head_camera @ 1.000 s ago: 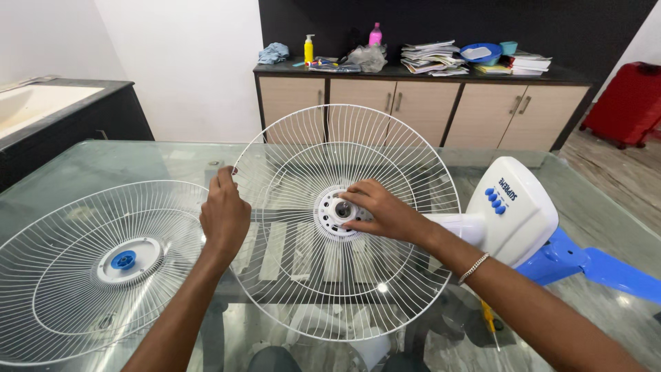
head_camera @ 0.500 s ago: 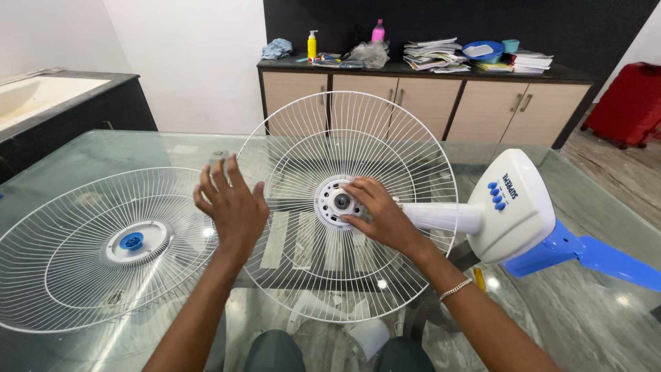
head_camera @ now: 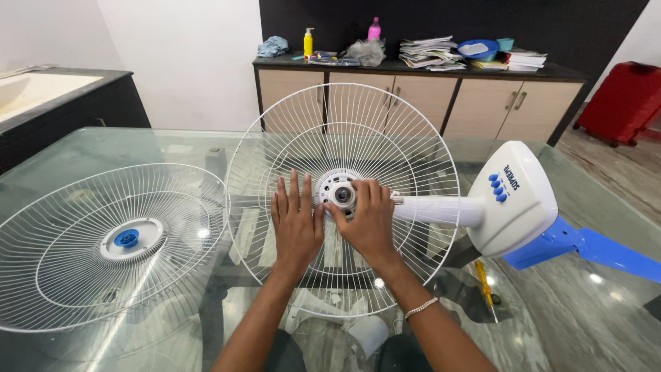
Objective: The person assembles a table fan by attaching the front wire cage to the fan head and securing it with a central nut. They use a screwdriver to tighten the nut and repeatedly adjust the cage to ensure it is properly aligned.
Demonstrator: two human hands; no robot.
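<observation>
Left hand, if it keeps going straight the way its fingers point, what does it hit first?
The left hand lies flat on the upright fan guard, fingers pointing up along its wires, so probably only more guard, up toward the rim.

Both arms reach forward, left hand (head_camera: 297,222) flat with fingers spread, right hand (head_camera: 367,220) curled beside it.

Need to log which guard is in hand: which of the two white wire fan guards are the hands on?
The upright guard on the fan motor, with both hands at its hub; the other guard, with a blue centre cap, lies flat, untouched.
</observation>
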